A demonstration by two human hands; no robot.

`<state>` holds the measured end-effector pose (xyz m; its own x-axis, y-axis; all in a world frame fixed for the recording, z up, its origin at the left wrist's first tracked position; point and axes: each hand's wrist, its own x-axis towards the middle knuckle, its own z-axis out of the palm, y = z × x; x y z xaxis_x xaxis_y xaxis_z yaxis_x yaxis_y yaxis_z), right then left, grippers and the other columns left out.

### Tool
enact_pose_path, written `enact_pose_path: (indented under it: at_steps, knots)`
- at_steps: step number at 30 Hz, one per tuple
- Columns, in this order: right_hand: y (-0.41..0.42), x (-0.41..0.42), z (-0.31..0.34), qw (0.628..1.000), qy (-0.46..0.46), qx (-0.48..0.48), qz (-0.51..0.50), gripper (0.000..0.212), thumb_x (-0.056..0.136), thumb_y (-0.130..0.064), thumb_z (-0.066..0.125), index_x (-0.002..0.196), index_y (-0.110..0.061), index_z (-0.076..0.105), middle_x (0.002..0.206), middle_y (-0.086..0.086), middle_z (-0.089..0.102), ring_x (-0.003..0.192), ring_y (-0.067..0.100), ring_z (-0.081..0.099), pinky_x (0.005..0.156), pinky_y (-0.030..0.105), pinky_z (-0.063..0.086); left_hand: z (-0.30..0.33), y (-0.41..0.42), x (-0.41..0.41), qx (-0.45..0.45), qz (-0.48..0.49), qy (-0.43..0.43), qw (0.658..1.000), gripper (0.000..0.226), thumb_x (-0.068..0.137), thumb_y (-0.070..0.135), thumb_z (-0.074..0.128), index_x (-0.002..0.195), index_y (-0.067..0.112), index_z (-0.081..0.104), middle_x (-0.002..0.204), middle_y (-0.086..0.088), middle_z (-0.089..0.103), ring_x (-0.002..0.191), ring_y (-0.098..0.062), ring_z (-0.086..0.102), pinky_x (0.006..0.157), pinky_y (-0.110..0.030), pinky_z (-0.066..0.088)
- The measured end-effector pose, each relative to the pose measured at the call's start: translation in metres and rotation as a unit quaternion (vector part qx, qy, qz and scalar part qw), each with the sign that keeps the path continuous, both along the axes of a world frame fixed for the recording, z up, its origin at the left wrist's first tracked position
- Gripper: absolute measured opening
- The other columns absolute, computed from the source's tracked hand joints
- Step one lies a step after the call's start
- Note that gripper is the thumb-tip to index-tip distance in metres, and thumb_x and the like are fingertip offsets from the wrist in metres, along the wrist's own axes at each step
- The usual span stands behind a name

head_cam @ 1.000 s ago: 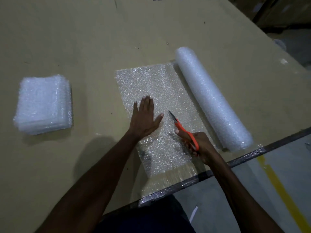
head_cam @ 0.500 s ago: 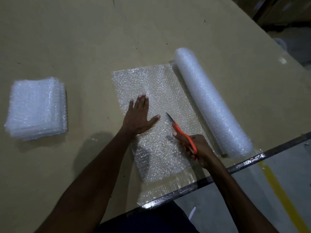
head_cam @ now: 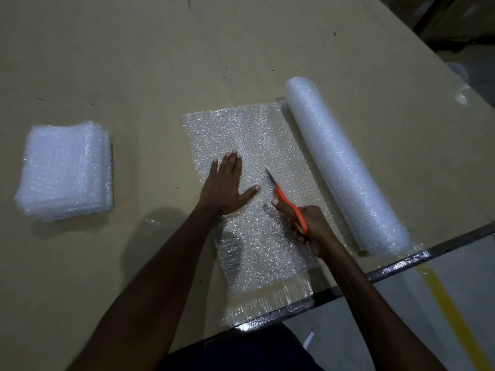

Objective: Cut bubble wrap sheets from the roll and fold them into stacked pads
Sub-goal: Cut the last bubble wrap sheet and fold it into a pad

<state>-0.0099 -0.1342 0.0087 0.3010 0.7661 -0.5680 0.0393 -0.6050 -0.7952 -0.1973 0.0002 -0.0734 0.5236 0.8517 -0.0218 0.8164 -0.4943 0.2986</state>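
Flat on the sheet [head_cam: 241,135], the left hand [head_cam: 226,187] presses down with straight fingers and the thumb spread toward the blades. The right hand [head_cam: 308,228] grips the orange scissors [head_cam: 288,203], fingers curled through the handles, tips pointing away along the sheet between the left hand and the roll [head_cam: 342,167]. The blades look nearly closed, though I cannot tell how far the cut has run. The sheet lies unrolled on the table [head_cam: 134,62], its near end hanging over the table edge; the roll lies just beside it on the right, and a stack [head_cam: 64,170] of folded pads sits well apart on the left.

Risks, as I judge them: the thumb is near the blades, so a forward push could nick it. If the left hand eases its pressure, the film may bunch and the cut wander off line. The roll is unrestrained and could roll, dragging the sheet askew.
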Motion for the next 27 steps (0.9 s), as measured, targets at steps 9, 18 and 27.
enact_pose_path:
  at_steps: [9, 18, 27]
  knots:
    - [0.006, 0.000, -0.004, 1.000, 0.004, 0.009, 0.001, 0.050, 0.074, -0.046, 0.089, 0.071, -0.001, 0.067, 0.049, 0.009, 0.050, 0.036, 0.018, 0.039, 0.037, 0.020, 0.029, 0.000, -0.001, 0.000, 0.002, 0.000, 0.005, 1.000, 0.099, 0.095, 0.076, 0.022, 0.158, 0.003, 0.003, 0.167, -0.014, -0.005, 0.154, -0.024, -0.006, 0.124, -0.049, -0.003]
    - [0.011, 0.003, -0.007, 1.000, 0.000, 0.012, 0.009, 0.056, 0.073, -0.049, 0.088, 0.081, 0.003, 0.070, 0.055, 0.015, 0.051, 0.035, 0.017, 0.039, 0.037, 0.020, 0.030, -0.001, 0.000, -0.001, -0.001, 0.005, 0.016, 1.000, 0.100, 0.094, 0.078, 0.020, 0.158, 0.004, 0.001, 0.167, -0.013, -0.007, 0.154, -0.025, -0.006, 0.124, -0.050, -0.002]
    - [0.027, 0.003, -0.007, 1.000, 0.007, 0.019, 0.011, 0.057, 0.072, -0.046, 0.090, 0.081, 0.006, 0.068, 0.059, 0.019, 0.049, 0.034, 0.018, 0.038, 0.037, 0.020, 0.028, 0.001, -0.002, 0.000, -0.004, 0.005, 0.025, 1.000, 0.102, 0.092, 0.079, 0.018, 0.158, 0.004, 0.001, 0.167, -0.013, -0.007, 0.154, -0.024, -0.007, 0.124, -0.049, -0.004]
